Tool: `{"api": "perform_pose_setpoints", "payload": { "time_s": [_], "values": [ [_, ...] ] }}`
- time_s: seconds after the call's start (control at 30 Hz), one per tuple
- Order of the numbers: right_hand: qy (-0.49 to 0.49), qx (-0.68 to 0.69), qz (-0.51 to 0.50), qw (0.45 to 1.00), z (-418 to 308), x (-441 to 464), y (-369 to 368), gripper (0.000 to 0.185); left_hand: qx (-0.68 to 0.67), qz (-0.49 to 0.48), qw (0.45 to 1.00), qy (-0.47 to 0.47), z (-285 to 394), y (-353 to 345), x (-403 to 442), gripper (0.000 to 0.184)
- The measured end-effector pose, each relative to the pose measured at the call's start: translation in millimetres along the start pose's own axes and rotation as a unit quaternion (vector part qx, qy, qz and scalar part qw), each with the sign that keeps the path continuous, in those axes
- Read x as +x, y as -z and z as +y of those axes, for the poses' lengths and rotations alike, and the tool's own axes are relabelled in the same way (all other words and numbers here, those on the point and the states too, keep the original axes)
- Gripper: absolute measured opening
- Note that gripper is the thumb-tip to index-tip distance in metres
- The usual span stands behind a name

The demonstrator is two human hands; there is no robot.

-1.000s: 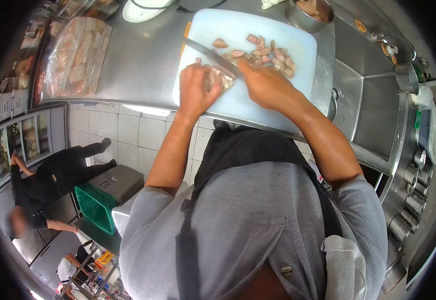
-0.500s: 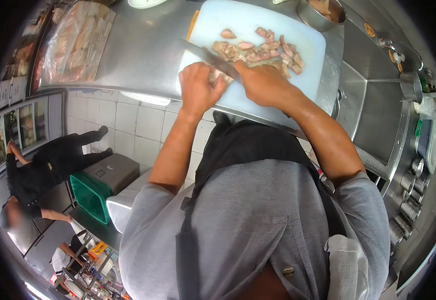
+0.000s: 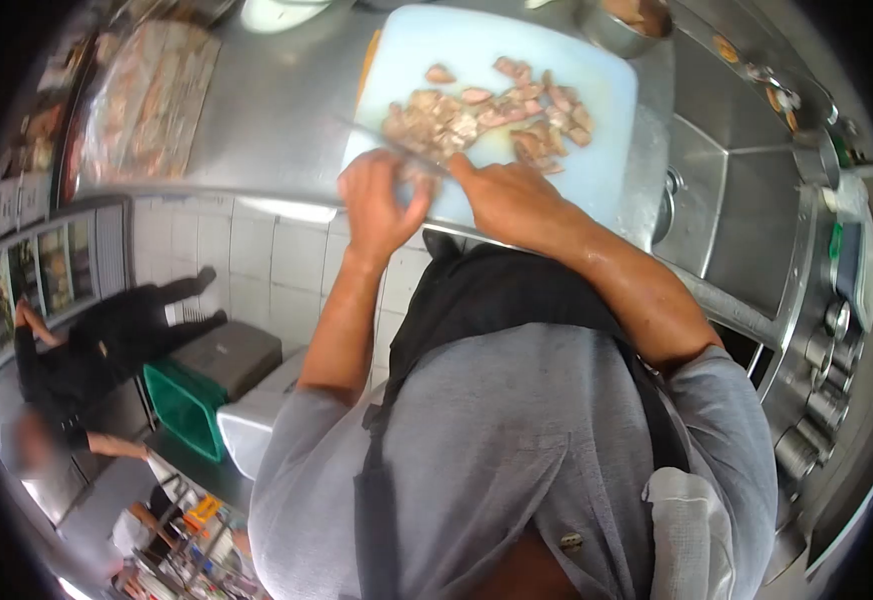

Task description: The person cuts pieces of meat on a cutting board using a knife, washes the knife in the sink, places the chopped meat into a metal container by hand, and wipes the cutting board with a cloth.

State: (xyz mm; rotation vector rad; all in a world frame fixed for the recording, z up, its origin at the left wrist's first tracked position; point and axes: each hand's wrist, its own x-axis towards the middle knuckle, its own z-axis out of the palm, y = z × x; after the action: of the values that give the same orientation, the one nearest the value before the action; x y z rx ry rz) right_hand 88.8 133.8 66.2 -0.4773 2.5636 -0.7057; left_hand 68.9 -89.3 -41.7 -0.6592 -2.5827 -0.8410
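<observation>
My right hand [image 3: 512,203] is closed round the handle of a knife [image 3: 394,147], whose blade points left across the near part of a white cutting board [image 3: 602,85]. Beside the blade, on its near side, my left hand [image 3: 377,195] has its fingers curled over a piece of meat [image 3: 419,174], mostly hidden by the hand. Just beyond the blade lie many chopped meat pieces [image 3: 502,108], pale brown and pink, spread over the board's middle.
A metal pot [image 3: 637,30] stands at the board's far right, near a steel sink [image 3: 747,210]. Plastic-wrapped packages [image 3: 152,100] lie on the steel counter [image 3: 267,100] at left. Behind, a person in black [image 3: 107,335] stands near a green bin [image 3: 182,405].
More chopped meat now lies beyond the blade, and the piece under my left hand looks smaller. Both hands and the knife sit slightly lower and further left in view.
</observation>
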Motion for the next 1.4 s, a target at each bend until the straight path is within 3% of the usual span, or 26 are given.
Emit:
{"api": "perform_pose_setpoints", "payload": {
  "time_s": [0.03,0.13,0.23,0.37,0.4,0.5,0.63,0.7,0.83,0.87,0.9,0.97,1.0,1.1,1.2,1.3,1.33,1.4],
  "values": [
    [-0.010,0.008,0.022,1.000,6,-11,4,0.022,-0.012,0.009,1.000,-0.016,2,1,1,0.067],
    [-0.081,0.032,0.088,0.992,28,-62,22,0.026,0.091,-0.089,0.992,-0.001,7,8,13,0.107],
    [-0.180,-0.026,0.151,0.972,68,-100,41,0.027,0.061,-0.165,0.984,-0.010,10,-10,49,0.121],
    [-0.248,-0.071,0.212,0.943,129,-111,33,0.027,-0.121,-0.064,0.990,-0.041,33,-71,104,0.114],
    [-0.237,-0.063,0.212,0.946,135,-109,25,0.028,-0.197,-0.062,0.978,0.014,44,-80,115,0.106],
    [-0.241,-0.016,0.189,0.952,133,-113,32,0.029,-0.243,-0.091,0.966,0.010,61,-105,125,0.099],
    [-0.250,0.061,0.236,0.937,152,-131,24,0.029,-0.121,-0.155,0.980,0.027,66,-92,143,0.084],
    [-0.267,0.092,0.233,0.931,161,-147,23,0.028,-0.259,-0.114,0.957,0.067,60,-72,149,0.078],
    [-0.253,0.094,0.258,0.928,174,-168,24,0.025,-0.142,-0.126,0.981,0.027,39,-50,96,0.096],
    [-0.257,0.093,0.251,0.929,174,-169,26,0.024,-0.165,-0.112,0.978,0.054,37,-60,76,0.103],
    [-0.261,0.089,0.245,0.930,175,-169,26,0.023,-0.108,-0.112,0.985,0.075,43,-70,64,0.098],
    [-0.246,0.077,0.247,0.934,183,-159,26,0.021,-0.240,-0.009,0.966,0.099,74,-97,75,0.091],
    [-0.236,0.081,0.250,0.936,186,-153,26,0.021,-0.331,0.002,0.929,0.165,105,-105,93,0.085],
    [-0.225,0.070,0.239,0.942,186,-146,29,0.022,-0.282,0.014,0.951,0.129,108,-140,111,0.082],
    [-0.230,0.068,0.226,0.944,193,-146,34,0.024,-0.098,0.018,0.994,0.032,110,-134,123,0.062],
    [-0.223,0.064,0.210,0.950,200,-146,29,0.028,-0.196,-0.027,0.980,-0.001,135,-131,187,0.045],
    [-0.222,0.066,0.205,0.951,200,-147,30,0.028,-0.150,-0.016,0.985,-0.080,143,-138,221,0.036],
    [-0.219,0.068,0.203,0.952,199,-149,32,0.028,-0.049,-0.111,0.986,-0.116,166,-155,284,0.038]
  ]
}}
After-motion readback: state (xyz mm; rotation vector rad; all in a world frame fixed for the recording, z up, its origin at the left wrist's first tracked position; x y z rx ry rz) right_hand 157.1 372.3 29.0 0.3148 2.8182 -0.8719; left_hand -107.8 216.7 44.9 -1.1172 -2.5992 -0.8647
